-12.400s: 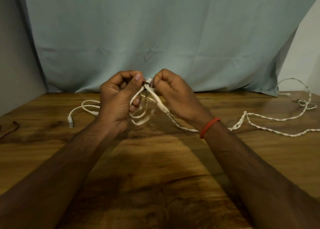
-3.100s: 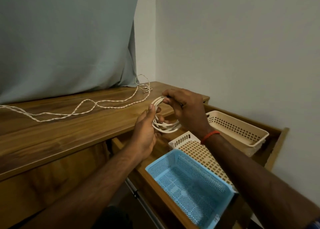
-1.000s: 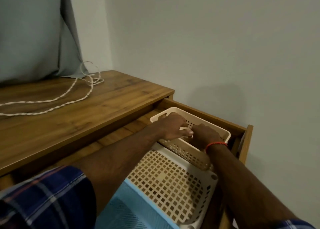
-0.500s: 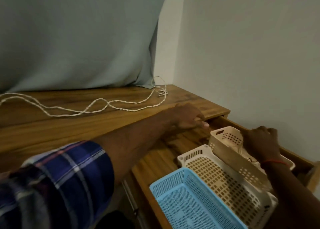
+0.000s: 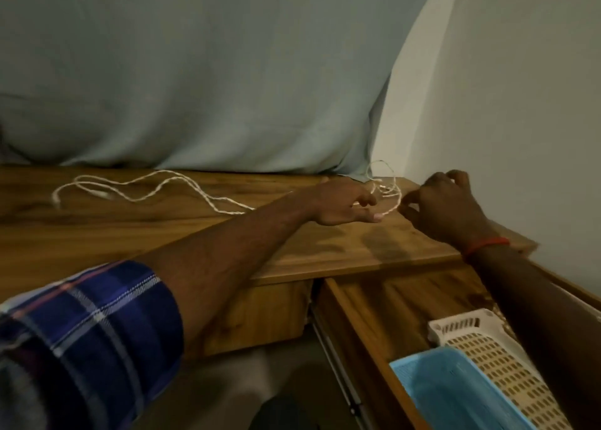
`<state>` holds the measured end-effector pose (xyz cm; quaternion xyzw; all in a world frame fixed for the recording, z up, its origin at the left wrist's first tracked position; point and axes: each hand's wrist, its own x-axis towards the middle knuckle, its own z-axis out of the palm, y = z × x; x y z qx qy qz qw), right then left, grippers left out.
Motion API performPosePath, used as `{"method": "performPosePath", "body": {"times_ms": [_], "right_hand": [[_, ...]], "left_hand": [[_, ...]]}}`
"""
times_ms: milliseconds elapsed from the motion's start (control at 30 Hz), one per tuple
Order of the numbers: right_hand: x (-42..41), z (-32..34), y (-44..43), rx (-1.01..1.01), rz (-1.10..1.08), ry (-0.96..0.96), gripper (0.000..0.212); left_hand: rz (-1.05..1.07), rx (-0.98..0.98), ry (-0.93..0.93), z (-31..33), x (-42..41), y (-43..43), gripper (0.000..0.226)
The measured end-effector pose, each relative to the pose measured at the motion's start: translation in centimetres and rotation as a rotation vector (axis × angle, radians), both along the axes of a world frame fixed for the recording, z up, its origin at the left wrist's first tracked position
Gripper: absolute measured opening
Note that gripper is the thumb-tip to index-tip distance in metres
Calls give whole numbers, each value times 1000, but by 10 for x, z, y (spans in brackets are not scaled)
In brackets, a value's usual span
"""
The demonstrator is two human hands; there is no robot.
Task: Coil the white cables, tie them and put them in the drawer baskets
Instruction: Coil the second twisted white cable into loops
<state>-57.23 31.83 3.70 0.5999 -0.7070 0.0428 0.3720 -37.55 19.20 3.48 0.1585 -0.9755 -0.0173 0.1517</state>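
At the counter [image 5: 130, 234] corner lies the white twisted cable [image 5: 182, 185]. I record left hand [image 5: 341, 202] fingers spread over its tangle and right hand [image 5: 445, 205] fingers curled alongside, pinch unconfirmed; presumably gathering it for coiling.

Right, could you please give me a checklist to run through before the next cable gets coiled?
1. Long white twisted cable lies loose and uncoiled on the wooden table: ok.
2. Its bunched loops at the back corner look tangled: not ok.
3. Left hand and right hand are at those loops: ok.
4. Firm pinch on the cable: cannot tell.
5. Wooden drawer is open: ok.
6. Blue plastic basket and cream perforated basket sit in the drawer: ok.
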Motion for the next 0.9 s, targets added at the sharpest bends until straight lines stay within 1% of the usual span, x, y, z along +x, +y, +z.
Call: {"method": "performPosePath", "body": {"times_ms": [167,300,333,367,467,500,633,733,900], "right_hand": [[66,15,-60,-9,144,26,21],[117,25,-102,-22,263,6,19],[131,27,-113,-30,292,8,20],[143,29,-123,-37,319,6,20],[181,31,-152,-46,391,-27,22],[195,32,-162,-44,413,-32,24],[245,27,-192,-25,510,-55,25],[282,21,-211,5,582,-84,28],[336,1,-240,83,663,-116,36]], "left_hand": [[230,-19,-17,7,73,-36,84],[366,-30,28,21,137,-65,67],[404,-29,22,24,152,-72,66],[441,-28,19,27,168,-78,71],[532,-35,37,31,210,-95,97],[559,-39,50,30,225,-100,98],[683,-45,20,25,278,-111,79],[768,-44,-18,18,319,-120,82],[861,-32,11,2,372,-125,80]]}}
